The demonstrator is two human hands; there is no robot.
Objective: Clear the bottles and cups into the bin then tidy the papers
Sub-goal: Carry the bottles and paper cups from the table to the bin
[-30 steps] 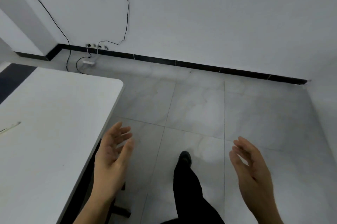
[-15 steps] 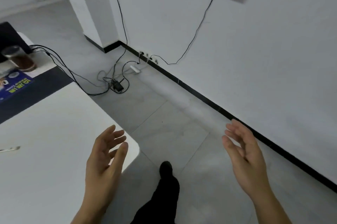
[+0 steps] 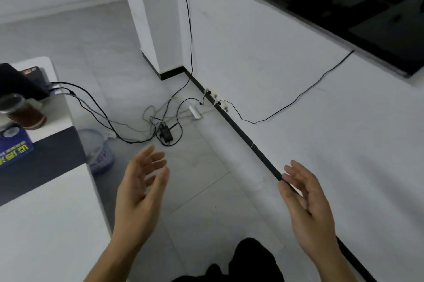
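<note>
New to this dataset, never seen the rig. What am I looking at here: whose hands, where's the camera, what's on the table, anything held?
No machine here: a person wears one wide-angle camera on the head, looking forward and down. The bare left hand and bare right hand are open, palms facing each other, holding nothing. At left, the white rectangular table carries a clear plastic lidded cup of brown drink, a blue printed packet and a black device with cables plugged in. Beside the table, on the grey tiled floor, stands a pale purple plastic bin.
</note>
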